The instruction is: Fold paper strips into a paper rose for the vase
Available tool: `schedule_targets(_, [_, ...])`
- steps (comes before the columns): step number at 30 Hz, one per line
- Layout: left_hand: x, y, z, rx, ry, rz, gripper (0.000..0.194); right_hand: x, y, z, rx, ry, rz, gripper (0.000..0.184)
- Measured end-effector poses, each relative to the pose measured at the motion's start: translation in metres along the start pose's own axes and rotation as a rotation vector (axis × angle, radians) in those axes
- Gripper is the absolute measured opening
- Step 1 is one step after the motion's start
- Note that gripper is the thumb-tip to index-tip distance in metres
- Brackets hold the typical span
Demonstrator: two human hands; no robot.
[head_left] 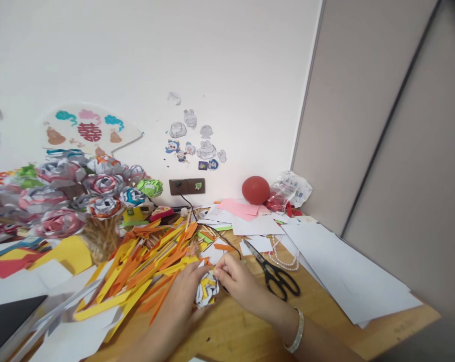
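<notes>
A yellow and white folded-paper flower (207,289) is between my hands, over the near middle of the wooden table. My left hand (185,287) is closed round its left side, with the thumb along the top. The fingers of my right hand (235,279) pinch at the flower's upper right edge; the exact spot they grip is partly hidden. Orange and yellow paper strips (148,269) lie in a loose heap left of and beyond my left hand. Black-handled scissors (274,276) rest to the right of my right hand, blades pointing away.
Paper flowers (104,186) stand bunched at the left. White sheets (348,271) cover part of the right side, beside a bead string (287,264). A red balloon (256,190) sits at the back. A black cable (191,205) runs from the wall socket (179,186) onto the table.
</notes>
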State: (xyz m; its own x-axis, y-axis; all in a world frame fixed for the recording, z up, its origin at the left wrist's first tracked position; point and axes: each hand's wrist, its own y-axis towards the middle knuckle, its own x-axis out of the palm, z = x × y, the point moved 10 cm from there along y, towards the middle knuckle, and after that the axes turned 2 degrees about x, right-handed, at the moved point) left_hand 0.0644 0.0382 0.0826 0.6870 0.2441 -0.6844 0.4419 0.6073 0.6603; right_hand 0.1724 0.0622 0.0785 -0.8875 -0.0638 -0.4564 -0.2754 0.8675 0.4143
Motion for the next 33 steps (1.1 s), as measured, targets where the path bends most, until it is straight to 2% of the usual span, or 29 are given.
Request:
schedule_targets(4, [0.001, 0.001, 0.001, 0.026, 0.024, -0.009, 0.044, -0.008, 0.000, -0.004, -0.027, -0.131, 0.071, 0.008])
schedule_targets(7, [0.000, 0.000, 0.002, 0.050, 0.064, 0.003, 0.047, -0.022, -0.003, -0.017, -0.113, -0.302, 0.192, 0.014])
schedule_targets(9, [0.000, 0.000, 0.002, 0.060, 0.088, 0.008, 0.048, -0.024, -0.006, -0.023, -0.175, -0.361, 0.223, 0.011])
schedule_targets(15, [0.000, -0.001, -0.001, 0.067, 0.163, 0.019, 0.046, -0.018, -0.012, -0.034, -0.333, -0.424, 0.258, 0.003])
schedule_targets(23, [-0.001, -0.003, -0.003, 0.073, 0.178, 0.037, 0.045, -0.013, -0.023, -0.054, -0.529, -0.524, 0.308, 0.019])
schedule_targets(33, [0.002, -0.004, 0.001, 0.110, 0.227, 0.038, 0.046, 0.008, -0.023, -0.045, -0.565, -0.831, 0.218, 0.021])
